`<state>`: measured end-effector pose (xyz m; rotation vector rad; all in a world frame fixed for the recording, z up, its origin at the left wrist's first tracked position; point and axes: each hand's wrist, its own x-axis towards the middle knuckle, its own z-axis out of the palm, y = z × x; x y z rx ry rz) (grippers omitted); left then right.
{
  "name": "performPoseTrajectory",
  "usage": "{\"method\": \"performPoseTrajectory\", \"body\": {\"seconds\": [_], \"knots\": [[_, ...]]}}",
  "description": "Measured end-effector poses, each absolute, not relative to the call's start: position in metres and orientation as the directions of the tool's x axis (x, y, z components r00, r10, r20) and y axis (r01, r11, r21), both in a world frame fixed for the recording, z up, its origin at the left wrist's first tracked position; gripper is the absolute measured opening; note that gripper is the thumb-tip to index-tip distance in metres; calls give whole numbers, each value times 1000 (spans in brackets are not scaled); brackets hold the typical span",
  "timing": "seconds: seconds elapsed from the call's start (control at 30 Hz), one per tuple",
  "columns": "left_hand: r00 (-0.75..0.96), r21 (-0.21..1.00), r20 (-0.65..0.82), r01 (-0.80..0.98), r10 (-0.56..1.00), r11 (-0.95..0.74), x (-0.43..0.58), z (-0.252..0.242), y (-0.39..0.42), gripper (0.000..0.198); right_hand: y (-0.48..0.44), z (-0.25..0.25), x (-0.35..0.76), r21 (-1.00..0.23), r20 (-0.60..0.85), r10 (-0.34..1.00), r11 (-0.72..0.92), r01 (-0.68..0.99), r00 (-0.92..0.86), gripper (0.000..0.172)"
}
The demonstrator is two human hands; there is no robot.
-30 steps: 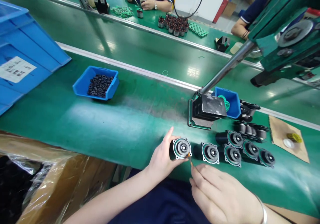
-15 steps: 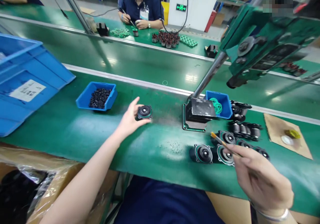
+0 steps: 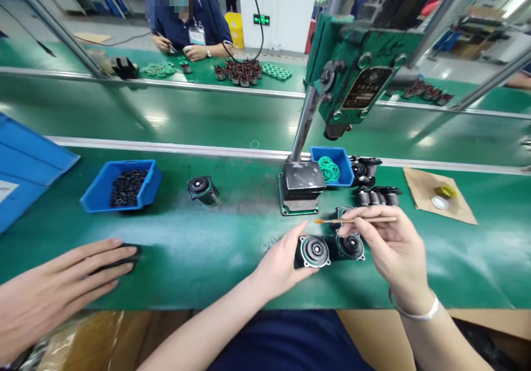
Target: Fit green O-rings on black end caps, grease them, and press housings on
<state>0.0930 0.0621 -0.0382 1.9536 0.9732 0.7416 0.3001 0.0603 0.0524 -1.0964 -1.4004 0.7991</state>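
Note:
My left hand (image 3: 280, 266) is closed around the side of a black motor housing (image 3: 315, 251) with a metal flange and a round hub, standing on the green bench. In my right hand (image 3: 394, 249) is a small paintbrush (image 3: 357, 220), held level with its orange bristles pointing left above the housings. Just under that hand stand another motor housing (image 3: 349, 245) and a partly hidden one behind it. A single motor housing (image 3: 203, 189) with a green ring stands apart, left of the press base.
A co-worker's hand (image 3: 74, 274) covers a dark part at left. A green press (image 3: 357, 78) overhangs its block base (image 3: 305, 180). Blue bins hold black rings (image 3: 128, 187) and green rings (image 3: 329, 169). Cardboard (image 3: 460, 205) carries a yellow lid. A person (image 3: 191, 28) sits opposite.
My left hand has let go of the lone housing and moved right onto one in the group. The brush has levelled out. A co-worker's hand has appeared at left, and the view has shifted.

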Motion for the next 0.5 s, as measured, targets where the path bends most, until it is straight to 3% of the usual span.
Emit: {"method": "performPoseTrajectory", "body": {"seconds": [0.2, 0.4, 0.5], "knots": [[526, 939, 66, 255, 848, -231, 46, -35, 63, 96, 69, 54, 296, -955, 274, 961, 277, 105, -38, 9], [401, 995, -23, 97, 916, -18, 53, -46, 51, 98, 84, 49, 271, -983, 159, 939, 180, 42, -304, 9], [396, 998, -35, 60, 917, 12, 54, -49, 52, 97, 90, 48, 263, -986, 79, 912, 132, 106, -401, 8]]}}
